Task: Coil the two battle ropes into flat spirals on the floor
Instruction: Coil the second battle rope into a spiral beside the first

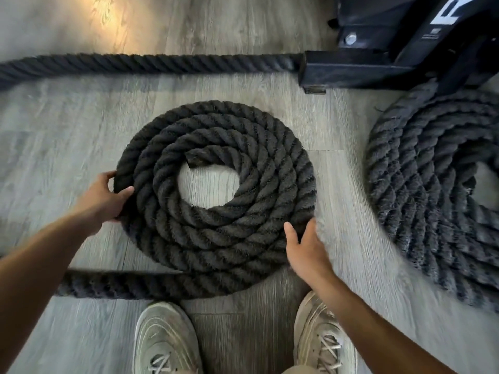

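The thick black twisted battle rope (216,190) in front of your feet is wound into a flat spiral of about four turns on the grey wood-plank floor (67,125), its cut end lying at the open centre. This coil is not finished: from its near edge a loose length of the same rope (121,283) runs off to the left just ahead of your shoes, so more turns remain to be laid around the outside.

Your left hand (105,197) grips the outermost turn at the coil's left edge, thumb on top and fingers curled around the rope. Your right hand (305,245) rests with straight fingers against the coil's near right edge, pressing it without closing on it.

The second black rope coil (432,184) lies to the right, partly out of view. It looks already wound, but its turns seem heaped rather than flat, so it may need tidying.

Another straight stretch of black rope (148,63) crosses the far side of the floor and meets the black steel gym-frame base (351,66) at the far right. Warm light falls on the floor at the far left. Your pale grey laced trainers (167,341) stand at the near edge.
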Action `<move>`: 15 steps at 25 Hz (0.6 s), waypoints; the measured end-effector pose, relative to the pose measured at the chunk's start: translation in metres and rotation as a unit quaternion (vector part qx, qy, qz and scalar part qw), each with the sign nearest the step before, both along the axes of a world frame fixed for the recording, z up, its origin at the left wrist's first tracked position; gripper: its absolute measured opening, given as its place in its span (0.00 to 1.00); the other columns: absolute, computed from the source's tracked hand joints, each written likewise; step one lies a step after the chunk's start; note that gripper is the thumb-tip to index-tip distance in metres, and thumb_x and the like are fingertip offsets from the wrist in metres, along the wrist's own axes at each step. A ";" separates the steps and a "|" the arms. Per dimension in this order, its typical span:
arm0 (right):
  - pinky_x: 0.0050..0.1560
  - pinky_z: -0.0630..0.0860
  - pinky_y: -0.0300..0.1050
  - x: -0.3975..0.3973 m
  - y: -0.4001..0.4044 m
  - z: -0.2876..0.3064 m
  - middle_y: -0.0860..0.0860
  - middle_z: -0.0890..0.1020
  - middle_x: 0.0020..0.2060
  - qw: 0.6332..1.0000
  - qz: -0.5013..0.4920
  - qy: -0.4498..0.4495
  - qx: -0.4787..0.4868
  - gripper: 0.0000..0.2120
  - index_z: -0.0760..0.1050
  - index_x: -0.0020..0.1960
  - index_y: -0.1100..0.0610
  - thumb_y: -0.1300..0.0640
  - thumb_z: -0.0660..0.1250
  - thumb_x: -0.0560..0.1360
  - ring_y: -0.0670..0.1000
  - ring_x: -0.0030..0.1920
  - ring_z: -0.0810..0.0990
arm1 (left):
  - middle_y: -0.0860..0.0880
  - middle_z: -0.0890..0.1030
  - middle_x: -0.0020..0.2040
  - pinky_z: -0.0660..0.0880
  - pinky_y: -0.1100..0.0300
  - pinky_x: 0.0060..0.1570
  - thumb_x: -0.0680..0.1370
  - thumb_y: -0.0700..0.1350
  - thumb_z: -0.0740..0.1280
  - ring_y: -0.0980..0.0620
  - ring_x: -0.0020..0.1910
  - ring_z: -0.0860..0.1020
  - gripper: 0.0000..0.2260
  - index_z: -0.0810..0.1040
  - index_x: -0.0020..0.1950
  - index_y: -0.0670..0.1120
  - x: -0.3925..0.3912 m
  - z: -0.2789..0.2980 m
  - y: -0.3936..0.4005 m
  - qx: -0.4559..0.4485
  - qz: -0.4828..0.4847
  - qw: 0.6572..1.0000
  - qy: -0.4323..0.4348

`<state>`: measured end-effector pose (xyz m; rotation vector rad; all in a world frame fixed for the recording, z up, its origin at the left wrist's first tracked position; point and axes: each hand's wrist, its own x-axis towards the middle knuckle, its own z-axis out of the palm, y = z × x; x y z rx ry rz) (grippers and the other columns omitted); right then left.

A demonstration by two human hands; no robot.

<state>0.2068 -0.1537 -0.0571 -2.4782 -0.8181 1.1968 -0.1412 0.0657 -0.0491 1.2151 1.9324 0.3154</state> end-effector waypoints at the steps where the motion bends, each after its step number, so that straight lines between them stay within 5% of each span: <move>1: 0.69 0.69 0.60 0.010 0.009 0.001 0.57 0.66 0.77 1.000 0.002 0.006 0.004 0.39 0.42 0.82 0.49 0.32 0.50 0.80 0.64 0.67 0.75 | 0.39 0.78 0.61 0.83 0.44 0.36 0.78 0.47 0.71 0.40 0.45 0.83 0.28 0.64 0.75 0.53 -0.001 0.003 -0.006 -0.003 0.015 1.000 -0.008; 4: 0.66 0.73 0.59 0.053 0.054 0.005 0.55 0.73 0.72 0.999 -0.034 -0.007 0.042 0.34 0.54 0.80 0.44 0.32 0.55 0.79 0.63 0.64 0.77 | 0.44 0.74 0.62 0.81 0.49 0.26 0.76 0.45 0.73 0.42 0.41 0.82 0.37 0.55 0.77 0.58 0.008 0.003 -0.046 -0.029 0.049 0.997 -0.054; 7: 0.60 0.75 0.54 0.088 0.094 0.009 0.57 0.79 0.63 0.992 -0.097 -0.033 0.070 0.31 0.71 0.70 0.52 0.32 0.61 0.77 0.61 0.62 0.77 | 0.43 0.77 0.54 0.81 0.48 0.26 0.73 0.48 0.76 0.39 0.34 0.84 0.42 0.50 0.76 0.59 0.025 -0.008 -0.090 -0.104 0.015 0.994 -0.033; 9: 0.57 0.74 0.52 0.087 0.095 0.004 0.58 0.76 0.67 0.993 -0.080 -0.052 0.068 0.32 0.70 0.72 0.55 0.33 0.60 0.78 0.62 0.64 0.76 | 0.42 0.79 0.53 0.81 0.50 0.27 0.68 0.54 0.79 0.40 0.37 0.84 0.46 0.52 0.75 0.55 0.026 -0.010 -0.095 -0.133 -0.014 0.991 0.013; 12: 0.62 0.71 0.57 0.062 0.064 0.001 0.62 0.64 0.76 0.995 -0.047 -0.073 0.052 0.33 0.57 0.80 0.55 0.36 0.54 0.82 0.65 0.70 0.70 | 0.47 0.77 0.59 0.80 0.51 0.46 0.63 0.57 0.81 0.48 0.46 0.80 0.47 0.60 0.73 0.48 0.014 -0.008 -0.072 -0.076 -0.066 0.994 0.039; 15: 0.66 0.69 0.57 0.030 0.016 0.006 0.59 0.65 0.77 0.995 -0.054 -0.054 0.058 0.35 0.51 0.82 0.54 0.37 0.55 0.82 0.64 0.72 0.69 | 0.45 0.79 0.56 0.79 0.52 0.42 0.72 0.56 0.76 0.52 0.44 0.80 0.37 0.61 0.75 0.53 0.011 0.001 -0.032 -0.026 -0.027 0.999 -0.032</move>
